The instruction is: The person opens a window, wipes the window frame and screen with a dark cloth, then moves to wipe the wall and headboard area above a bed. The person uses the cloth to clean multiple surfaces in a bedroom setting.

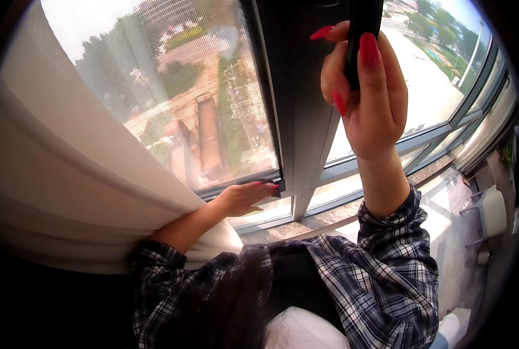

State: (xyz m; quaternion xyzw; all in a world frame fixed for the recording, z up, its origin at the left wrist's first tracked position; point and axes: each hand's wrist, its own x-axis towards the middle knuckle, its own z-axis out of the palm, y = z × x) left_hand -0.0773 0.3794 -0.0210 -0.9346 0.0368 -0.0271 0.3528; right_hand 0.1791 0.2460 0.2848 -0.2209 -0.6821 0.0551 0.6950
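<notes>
My right hand (375, 98) is raised before the window frame (301, 100), with fingers and thumb wrapped around a black bar-shaped object (365, 26). The top of that object runs out of view, and I cannot tell if it is fixed to the frame. Lower down, my left hand (244, 198) lies at the bottom right corner of a mesh-covered window sash (207, 131). Its fingers reach along a small dark piece (280, 187) at that corner; the hand covers most of this piece, so its kind and any grip on it are unclear.
A cream curtain (76, 174) hangs at the left, against my left forearm. Beneath the glass runs a stone sill (281, 231). To the right, a pale chair (493, 211) stands on the grey floor (445, 244), and another curtain (488, 135) hangs by the far windows.
</notes>
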